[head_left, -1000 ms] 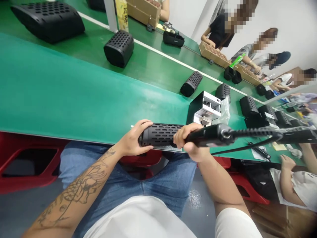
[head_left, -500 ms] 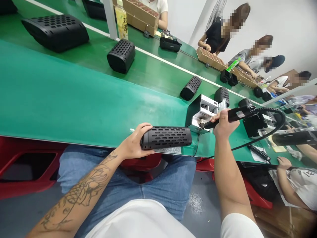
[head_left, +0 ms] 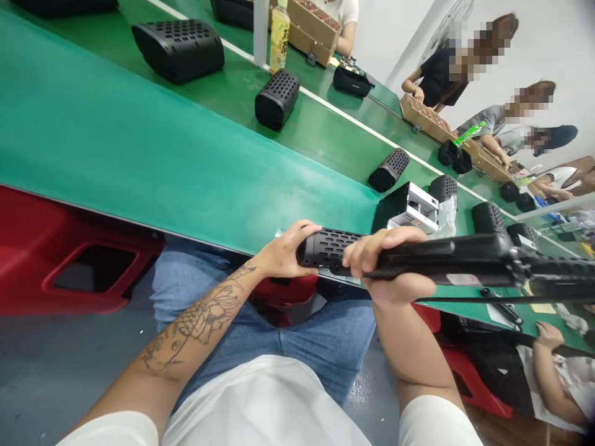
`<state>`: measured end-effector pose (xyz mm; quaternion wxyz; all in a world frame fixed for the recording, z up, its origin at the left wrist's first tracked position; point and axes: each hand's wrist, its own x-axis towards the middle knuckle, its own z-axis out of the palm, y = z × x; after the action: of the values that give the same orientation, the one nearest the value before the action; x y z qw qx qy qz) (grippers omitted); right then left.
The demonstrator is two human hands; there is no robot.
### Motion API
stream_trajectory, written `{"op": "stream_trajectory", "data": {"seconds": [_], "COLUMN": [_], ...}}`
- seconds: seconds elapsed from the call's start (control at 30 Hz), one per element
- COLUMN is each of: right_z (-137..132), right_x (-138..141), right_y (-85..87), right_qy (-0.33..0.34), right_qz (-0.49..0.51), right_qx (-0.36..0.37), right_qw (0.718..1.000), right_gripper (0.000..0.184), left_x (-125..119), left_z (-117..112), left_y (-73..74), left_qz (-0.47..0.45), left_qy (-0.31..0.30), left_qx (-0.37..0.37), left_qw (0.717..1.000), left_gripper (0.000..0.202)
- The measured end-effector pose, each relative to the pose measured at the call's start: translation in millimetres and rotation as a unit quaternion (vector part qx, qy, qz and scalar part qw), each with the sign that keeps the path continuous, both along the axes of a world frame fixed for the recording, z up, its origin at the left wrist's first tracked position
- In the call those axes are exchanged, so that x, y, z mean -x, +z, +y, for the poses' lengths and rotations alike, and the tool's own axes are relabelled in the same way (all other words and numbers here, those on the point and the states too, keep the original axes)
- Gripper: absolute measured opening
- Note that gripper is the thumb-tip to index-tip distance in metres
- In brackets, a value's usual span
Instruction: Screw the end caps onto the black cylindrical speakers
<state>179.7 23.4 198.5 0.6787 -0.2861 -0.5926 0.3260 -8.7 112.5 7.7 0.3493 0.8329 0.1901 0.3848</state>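
My left hand (head_left: pixel 286 251) is closed around the left end of a black speaker housing (head_left: pixel 325 244) with slotted holes, lying at the bench's near edge. In my right hand (head_left: pixel 390 272) is a black electric screwdriver (head_left: pixel 446 257), held nearly level with its cable end to the right. Its front end points left, over the near side of the housing. Whether the bit touches the housing I cannot tell. My right hand and the tool cover the housing's right part. Just behind them stands a black-and-white screw feeder (head_left: pixel 411 207), partly hidden.
More slotted housings stand along the green bench (head_left: pixel 186 148), one (head_left: pixel 277 99) beside a yellow drink bottle (head_left: pixel 279 37). A clear plastic bag (head_left: pixel 447 217) lies by the feeder. Co-workers sit across the bench and at my right. A red stool (head_left: pixel 97 266) is at left.
My right hand has brought the electric screwdriver from the screw feeder left and toward me, over the speaker housing. My left hand still holds the housing. The view has shifted left.
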Motion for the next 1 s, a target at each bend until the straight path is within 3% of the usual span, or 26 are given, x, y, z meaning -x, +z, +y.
{"op": "stream_trajectory", "data": {"seconds": [0.17,0.7,0.87,0.93,1.0], "right_z": [14.0,19.1,19.7,15.8,9.8], "right_x": [19.1,14.7,11.1,12.3,8.6], "right_y": [-11.3,-29.3,-42.2,-44.9,-40.3], "right_qy": [-0.002,0.122,0.134,0.128,0.103], "right_qz": [0.011,-0.015,-0.021,-0.026,-0.031], "right_qx": [0.059,0.081,0.101,0.111,0.133], "right_qw": [0.998,0.989,0.985,0.985,0.985], "right_gripper": [0.061,0.052,0.052,0.052,0.058], "left_x": [-3.2,-7.7,-5.2,-4.6,-6.1], "left_z": [-2.1,-2.1,2.4,-3.6,-22.7], "left_y": [1.7,-1.5,-0.2,-0.2,-1.5], "left_qz": [-0.010,-0.011,-0.002,0.011,0.031], "left_qy": [0.001,0.016,0.025,0.048,0.128], "left_qx": [0.000,0.002,-0.004,-0.021,-0.047], "left_qw": [1.000,1.000,1.000,0.999,0.990], "left_gripper": [0.113,0.108,0.105,0.102,0.104]}}
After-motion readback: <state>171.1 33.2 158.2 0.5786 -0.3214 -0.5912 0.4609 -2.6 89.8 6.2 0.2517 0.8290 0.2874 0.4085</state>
